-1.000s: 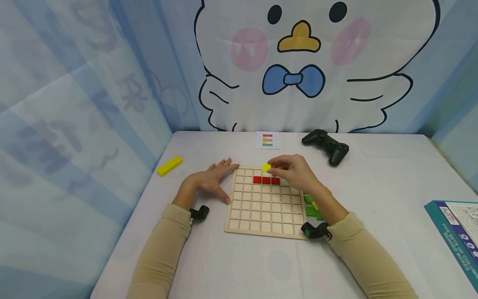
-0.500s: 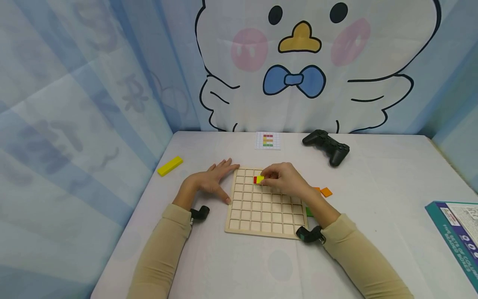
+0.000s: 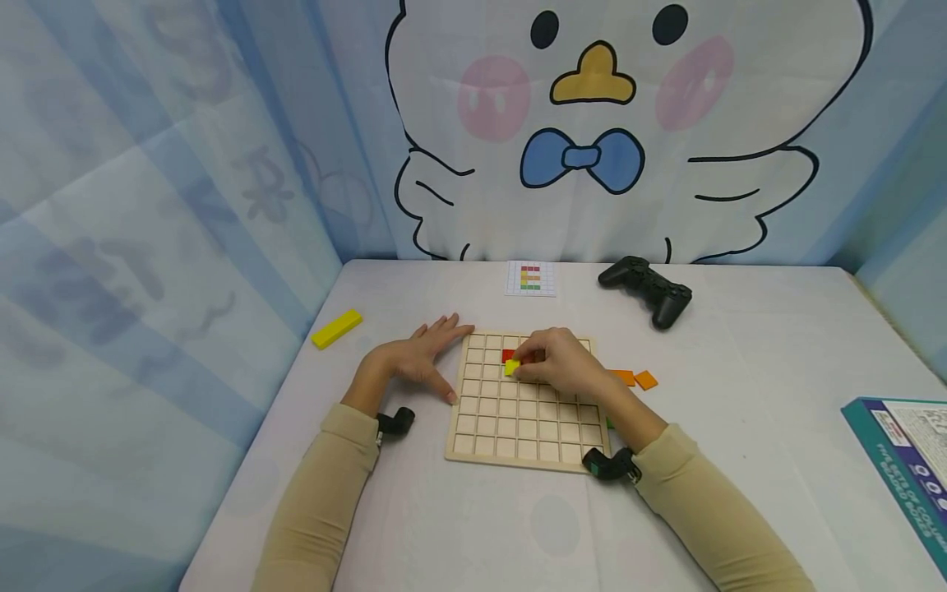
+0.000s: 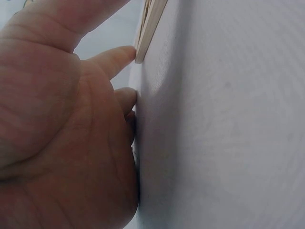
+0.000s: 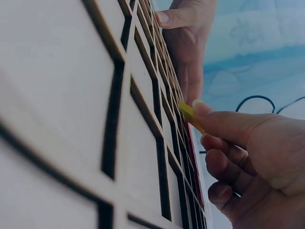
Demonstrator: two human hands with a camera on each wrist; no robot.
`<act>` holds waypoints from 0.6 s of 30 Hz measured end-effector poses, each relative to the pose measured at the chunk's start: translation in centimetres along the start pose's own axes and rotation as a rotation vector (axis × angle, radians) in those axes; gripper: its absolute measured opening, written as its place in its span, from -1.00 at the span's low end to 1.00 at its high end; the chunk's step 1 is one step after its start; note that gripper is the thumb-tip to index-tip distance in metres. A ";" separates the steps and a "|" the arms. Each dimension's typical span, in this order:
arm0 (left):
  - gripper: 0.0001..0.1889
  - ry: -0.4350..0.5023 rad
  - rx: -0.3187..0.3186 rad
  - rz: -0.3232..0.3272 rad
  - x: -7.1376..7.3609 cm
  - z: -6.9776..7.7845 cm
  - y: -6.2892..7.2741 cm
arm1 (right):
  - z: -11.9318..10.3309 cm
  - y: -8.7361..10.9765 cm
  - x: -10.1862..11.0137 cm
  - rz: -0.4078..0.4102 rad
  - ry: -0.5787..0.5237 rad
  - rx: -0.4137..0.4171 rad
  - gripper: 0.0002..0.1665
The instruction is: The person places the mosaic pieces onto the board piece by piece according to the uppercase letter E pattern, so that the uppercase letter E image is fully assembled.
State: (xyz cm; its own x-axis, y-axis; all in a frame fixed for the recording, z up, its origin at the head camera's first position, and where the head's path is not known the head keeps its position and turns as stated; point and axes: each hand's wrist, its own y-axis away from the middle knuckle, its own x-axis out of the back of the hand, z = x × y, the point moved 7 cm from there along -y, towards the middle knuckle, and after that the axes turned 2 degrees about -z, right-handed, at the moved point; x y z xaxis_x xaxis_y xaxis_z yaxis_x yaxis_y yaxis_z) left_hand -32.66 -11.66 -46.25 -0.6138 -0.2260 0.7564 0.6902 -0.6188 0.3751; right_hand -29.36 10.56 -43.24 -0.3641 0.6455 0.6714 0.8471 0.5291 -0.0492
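Right hand (image 3: pixel 558 362), pinching a yellow tile (image 3: pixel 510 367), has bared more red tile (image 3: pixel 507 355) beyond its fingertips; placing seems underway. Spread left hand (image 3: pixel 416 357) touches the board (image 3: pixel 528 428).

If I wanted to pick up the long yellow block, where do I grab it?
Try pinching the long yellow block around its middle, thumb on one long side and fingers on the other. Coming from above looks best: it lies lengthwise on the table, slanted, with nothing on top and both long sides free. The left hand is probably handiest, being nearer.
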 end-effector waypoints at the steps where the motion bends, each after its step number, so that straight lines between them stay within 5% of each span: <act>1: 0.36 0.001 0.001 0.000 0.0 0.0 0.0 | 0.0 0.0 -0.1 -0.006 0.005 0.002 -0.78; 18: 0.37 0.001 0.001 0.007 0.0 0.0 0.0 | -0.1 -0.2 -0.8 -0.036 0.105 0.061 -0.74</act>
State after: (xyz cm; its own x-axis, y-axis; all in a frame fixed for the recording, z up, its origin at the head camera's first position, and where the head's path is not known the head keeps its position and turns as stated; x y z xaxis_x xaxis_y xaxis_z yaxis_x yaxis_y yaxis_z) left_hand -32.64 -11.64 -46.29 -0.6095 -0.2315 0.7583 0.6948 -0.6165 0.3703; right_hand -29.18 9.90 -43.69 -0.3489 0.5658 0.7471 0.8079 0.5856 -0.0662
